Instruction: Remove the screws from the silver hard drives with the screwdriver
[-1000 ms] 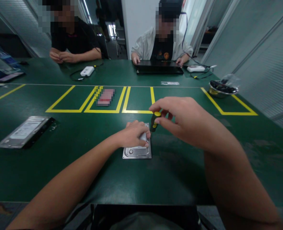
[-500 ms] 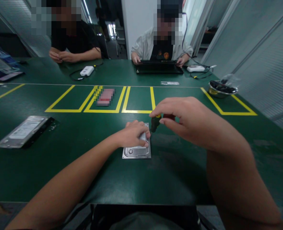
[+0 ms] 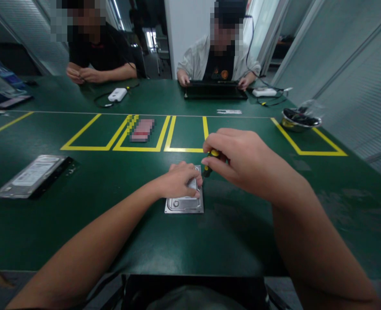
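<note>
one screwdriver (image 3: 207, 169) is pinched in right hand (image 3: 238, 157), left hand (image 3: 178, 181) spread on a drive (image 3: 187, 206).

No word, brand or number can be read anywhere. On the second hard drive (image 3: 32, 183), near the left edge of the green tabletop (image 3: 235, 241), a white label (image 3: 37, 170) carries print too small to make out. The silver hard drive (image 3: 184, 206), nearer the middle of the near edge, bears a pale label (image 3: 192, 184), largely covered by the person's left hand (image 3: 180, 181) and equally illegible. At the far edge, the black shirt (image 3: 218, 62) of a seated person shows a round orange emblem (image 3: 224, 74), its design unclear.
</note>
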A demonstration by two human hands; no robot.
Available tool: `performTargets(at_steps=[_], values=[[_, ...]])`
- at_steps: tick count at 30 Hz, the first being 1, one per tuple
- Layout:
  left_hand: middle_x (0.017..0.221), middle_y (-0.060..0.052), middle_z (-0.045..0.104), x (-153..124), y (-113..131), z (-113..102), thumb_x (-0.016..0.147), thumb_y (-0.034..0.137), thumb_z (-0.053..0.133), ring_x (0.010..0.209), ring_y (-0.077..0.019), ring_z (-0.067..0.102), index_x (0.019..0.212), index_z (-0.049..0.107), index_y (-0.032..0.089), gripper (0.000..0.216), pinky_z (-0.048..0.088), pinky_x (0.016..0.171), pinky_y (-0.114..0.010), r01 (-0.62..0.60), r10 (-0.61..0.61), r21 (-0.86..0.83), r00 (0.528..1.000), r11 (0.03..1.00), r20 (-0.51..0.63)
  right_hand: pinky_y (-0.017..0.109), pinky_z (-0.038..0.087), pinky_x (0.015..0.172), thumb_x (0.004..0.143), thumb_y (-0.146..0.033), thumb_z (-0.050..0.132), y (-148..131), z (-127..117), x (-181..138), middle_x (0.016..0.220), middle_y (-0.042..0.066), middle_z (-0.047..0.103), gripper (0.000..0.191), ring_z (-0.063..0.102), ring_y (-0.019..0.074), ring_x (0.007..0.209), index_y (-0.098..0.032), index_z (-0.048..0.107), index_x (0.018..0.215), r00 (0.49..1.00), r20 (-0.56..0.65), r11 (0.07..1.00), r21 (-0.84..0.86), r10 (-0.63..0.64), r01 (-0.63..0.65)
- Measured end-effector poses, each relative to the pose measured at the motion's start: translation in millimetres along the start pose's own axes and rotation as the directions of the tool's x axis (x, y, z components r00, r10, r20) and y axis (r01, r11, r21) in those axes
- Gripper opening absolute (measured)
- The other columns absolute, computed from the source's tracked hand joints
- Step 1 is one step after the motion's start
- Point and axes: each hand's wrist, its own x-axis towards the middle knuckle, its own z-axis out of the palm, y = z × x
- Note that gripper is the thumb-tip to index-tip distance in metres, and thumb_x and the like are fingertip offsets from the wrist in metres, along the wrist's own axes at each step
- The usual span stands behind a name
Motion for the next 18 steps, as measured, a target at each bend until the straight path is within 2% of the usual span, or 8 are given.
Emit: performTargets(at_steps=[6,18], values=[[0.103,-0.004,0.057,0.5,-0.4,0.7,0.077,0.043,0.069,0.104,-0.0282,0.047,0.099,0.066,0.026,0.027,0.033,0.085,-0.04,0.01,-0.01,0.008,1.0,1.0,0.0,0.028,0.035,0.072,0.088,-0.02,0.053,1.7,-3.5,0.4,0.087,0.005,0.063,0.013,0.055,0.0164,0.08,-0.015,0.065,0.092,0.999,0.045,0.997,0.073,-0.026,0.022],[0.111,-0.004,0.058,-0.9,0.1,0.6,0.079,0.042,0.067,0.107,-0.0283,0.046,0.101,0.067,0.026,0.028,0.033,0.088,-0.04,0.008,-0.008,0.008,1.0,1.0,0.0,0.03,0.045,0.09,0.088,-0.012,0.044,8.1,-5.6,-2.4,0.105,0.004,0.07,0.029,0.062,0.0172,0.1,-0.018,0.07,0.103,0.988,0.05,0.979,0.151,-0.149,0.14]])
